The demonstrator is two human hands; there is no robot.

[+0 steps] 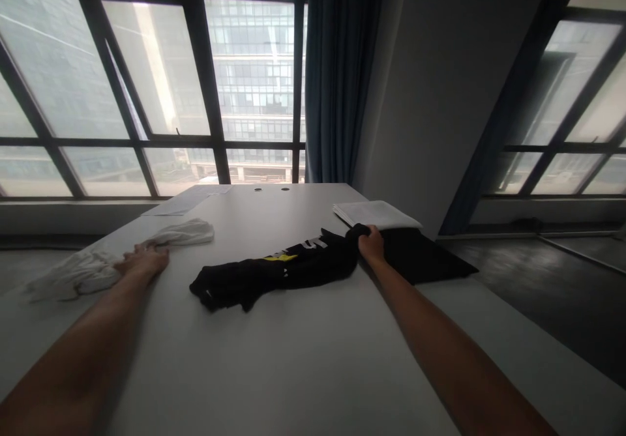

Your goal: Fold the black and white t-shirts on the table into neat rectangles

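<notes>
A black garment with yellow and white print (288,270), perhaps a T-shirt, lies bunched lengthwise across the table. My right hand (372,244) is closed around its right end, lifting that end slightly. At the left side of the table my left hand (141,261) is on a crumpled white cloth (83,273), its fingers bent into the fabric. The cloth spreads out on both sides of that hand. What lies under the left fingertips is hidden.
A white table (274,358) stretches toward the windows. To the right, a flat white stack (379,213) rests partly over a flat black piece (425,257). Paper sheets (180,201) lie at the far left. Two small dark discs (285,189) sit near the far edge.
</notes>
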